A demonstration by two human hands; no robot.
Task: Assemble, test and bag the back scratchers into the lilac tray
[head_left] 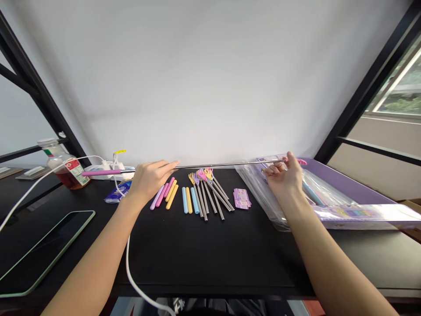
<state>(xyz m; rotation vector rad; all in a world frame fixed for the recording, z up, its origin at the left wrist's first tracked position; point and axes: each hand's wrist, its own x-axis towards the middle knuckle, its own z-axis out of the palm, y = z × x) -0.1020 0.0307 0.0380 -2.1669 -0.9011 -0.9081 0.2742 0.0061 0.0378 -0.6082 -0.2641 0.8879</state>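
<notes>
Back scratcher [223, 165] level, claw [301, 162] rightward

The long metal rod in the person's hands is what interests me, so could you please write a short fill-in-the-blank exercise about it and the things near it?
Past the left hand, the long metal rod ends in a sleeve coloured ____.
The hand nearer the window is the person's ____ hand.
On the black table, a yellow sleeve lies between two ____ sleeves.

Missing words: pink; right; blue.
</notes>
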